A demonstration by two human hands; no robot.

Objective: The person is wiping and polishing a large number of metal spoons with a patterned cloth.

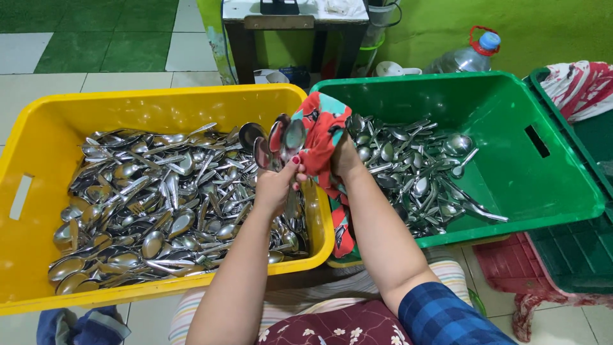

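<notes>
Below, a yellow crate (pixel 38 128) and green crate (pixel 511 172) held piled cutlery, while above their meeting edges the right hand (pixel 345 156) gripped a red cloth (pixel 322 131) and the left hand (pixel 278 185) clutched several spoons (pixel 281 140).

1. The cloth (pixel 322 137) gripped in the fingers is red-orange with teal and dark patches.
2. The spoons (pixel 281 137) at the fingertips are shiny silver.
3. The crate (pixel 38 128) left of the fingers is yellow.
4. The crate (pixel 511 166) right of the fingers is green.
5. The fingernails are painted red.
</notes>
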